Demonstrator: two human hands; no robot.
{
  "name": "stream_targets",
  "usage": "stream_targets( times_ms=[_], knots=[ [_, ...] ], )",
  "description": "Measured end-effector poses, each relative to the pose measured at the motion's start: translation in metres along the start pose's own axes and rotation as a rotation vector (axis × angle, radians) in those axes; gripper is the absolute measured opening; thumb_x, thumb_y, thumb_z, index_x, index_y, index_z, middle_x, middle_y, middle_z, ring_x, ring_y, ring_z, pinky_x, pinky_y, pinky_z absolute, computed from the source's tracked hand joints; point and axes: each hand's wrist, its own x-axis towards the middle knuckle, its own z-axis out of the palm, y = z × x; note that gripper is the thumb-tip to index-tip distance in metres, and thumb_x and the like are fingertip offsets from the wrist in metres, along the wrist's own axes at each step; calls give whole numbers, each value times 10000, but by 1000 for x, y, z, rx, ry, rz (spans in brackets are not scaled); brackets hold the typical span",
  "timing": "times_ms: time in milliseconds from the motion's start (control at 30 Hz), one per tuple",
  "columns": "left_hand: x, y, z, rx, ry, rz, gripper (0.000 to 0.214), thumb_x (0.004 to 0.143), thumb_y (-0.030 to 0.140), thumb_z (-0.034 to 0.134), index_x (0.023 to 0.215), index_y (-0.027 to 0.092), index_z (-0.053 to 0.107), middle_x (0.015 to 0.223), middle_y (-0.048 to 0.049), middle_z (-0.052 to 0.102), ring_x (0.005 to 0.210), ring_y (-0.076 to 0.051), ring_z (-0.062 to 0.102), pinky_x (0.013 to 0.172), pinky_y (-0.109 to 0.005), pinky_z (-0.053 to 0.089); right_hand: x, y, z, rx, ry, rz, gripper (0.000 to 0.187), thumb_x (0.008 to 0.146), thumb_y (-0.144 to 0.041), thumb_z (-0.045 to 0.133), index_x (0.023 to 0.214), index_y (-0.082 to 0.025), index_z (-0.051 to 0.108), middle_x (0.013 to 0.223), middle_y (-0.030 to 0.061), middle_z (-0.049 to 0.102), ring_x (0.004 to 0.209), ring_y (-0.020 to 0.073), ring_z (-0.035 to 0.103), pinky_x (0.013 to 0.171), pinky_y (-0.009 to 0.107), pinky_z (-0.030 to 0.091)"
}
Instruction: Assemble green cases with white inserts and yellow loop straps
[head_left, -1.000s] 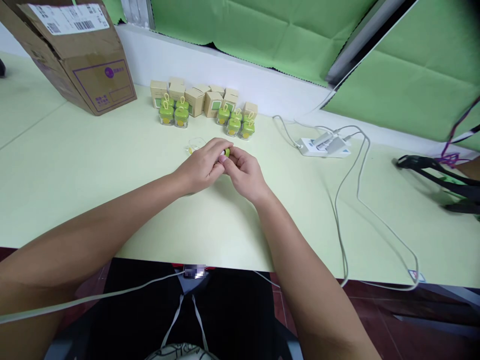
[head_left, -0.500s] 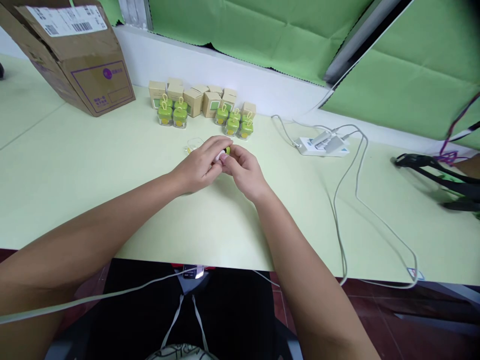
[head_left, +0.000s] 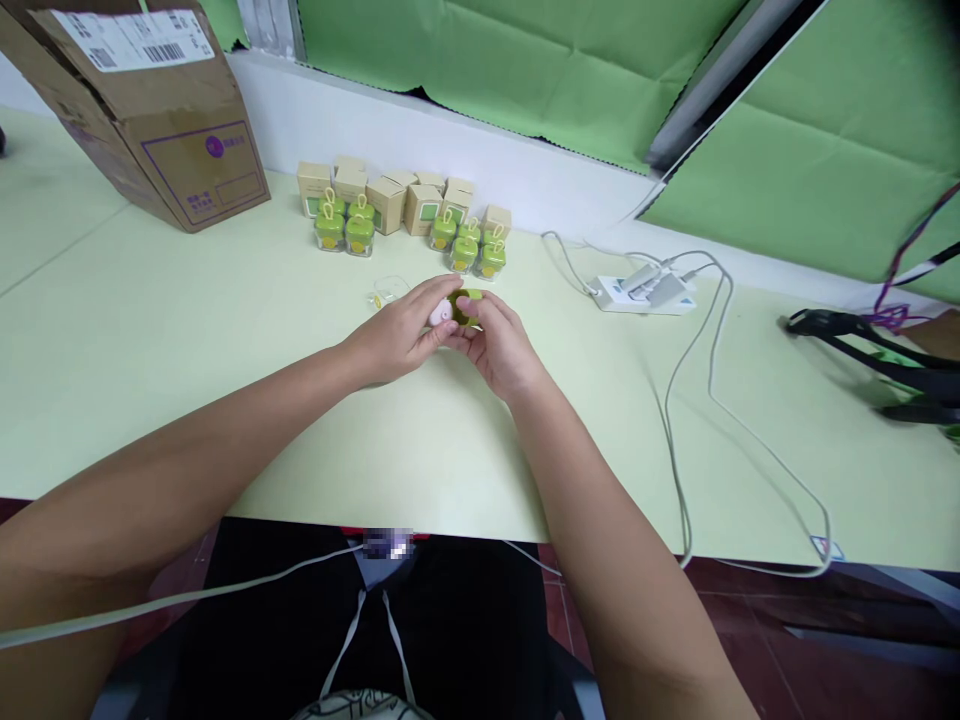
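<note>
My left hand (head_left: 405, 330) and my right hand (head_left: 499, 345) meet over the middle of the pale green table (head_left: 150, 330). Between their fingertips sits a small green piece (head_left: 469, 303) with a pale, whitish part (head_left: 441, 312) beside it. The right fingers curl round the green piece; the left fingers pinch the whitish part. Just behind the left hand a small clear cup (head_left: 388, 290) lies on the table. Farther back stand several green-lidded little jars (head_left: 358, 230) and several small tan cartons (head_left: 390, 200).
A large cardboard box (head_left: 150, 100) leans at the back left. A white power strip (head_left: 641, 293) with grey cables (head_left: 697, 400) lies to the right. Black straps (head_left: 877, 350) rest at the far right edge. A white cable (head_left: 187, 595) crosses my lap.
The hands have parted slightly, so more of the green piece and the whitish part shows between the fingertips. The arms stay in place.
</note>
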Motion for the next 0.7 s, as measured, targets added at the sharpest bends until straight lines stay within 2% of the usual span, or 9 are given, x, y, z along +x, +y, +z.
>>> stream_targets(
  times_ms=[100, 200, 267, 367, 467, 600, 700],
  knots=[
    [1, 3, -5, 83, -13, -60, 474, 1113, 331, 454, 1533, 161, 591, 1537, -197, 651, 1390, -325, 675, 1166, -515, 575, 5, -1, -7, -26, 141, -22, 339, 771, -410, 884, 952, -249, 648, 980, -17, 698, 810, 125, 681, 846, 327, 698],
    [0, 6, -7, 166, -166, -165, 411, 1091, 346, 472, 1411, 179, 671, 1379, -169, 676, 1090, -287, 743, 938, -453, 616, 8, 1, -9, -135, 253, -66, 327, 792, -375, 887, 993, -257, 657, 1014, -11, 686, 807, 120, 678, 847, 330, 706],
    [-1, 7, -8, 198, -271, -201, 411, 1084, 390, 490, 1382, 191, 690, 1328, -154, 675, 975, -270, 736, 839, -428, 600, 9, 4, -9, -206, 262, -99, 331, 814, -383, 883, 1027, -264, 659, 1036, -4, 687, 830, 128, 689, 867, 343, 710],
    [-1, 7, -8, 237, -344, -170, 433, 1093, 348, 420, 1389, 195, 696, 1321, -150, 686, 1006, -280, 739, 841, -425, 584, 9, 8, -7, -267, 246, -126, 348, 834, -416, 873, 1063, -267, 658, 1050, 1, 692, 843, 138, 703, 889, 357, 710],
    [1, 7, -9, 279, -329, -162, 453, 1114, 323, 365, 1391, 181, 693, 1306, -156, 715, 1063, -294, 749, 870, -423, 574, 8, 9, -7, -301, 241, -137, 366, 838, -435, 867, 1084, -267, 653, 1054, 3, 689, 834, 141, 709, 877, 360, 709],
    [3, 7, -11, 377, -314, -249, 433, 1132, 466, 452, 1349, 199, 714, 1274, -136, 771, 1080, -314, 764, 817, -388, 556, 7, 9, -6, -325, 216, -145, 374, 845, -453, 860, 1098, -265, 657, 1068, 7, 694, 826, 140, 710, 875, 367, 706],
    [4, 5, -11, 408, -304, -271, 389, 1113, 446, 512, 1314, 204, 741, 1318, -127, 781, 1122, -317, 770, 823, -380, 551, 7, 9, -5, -320, 219, -149, 366, 836, -439, 855, 1087, -254, 664, 1077, 8, 695, 815, 135, 704, 862, 368, 705]
  ],
)
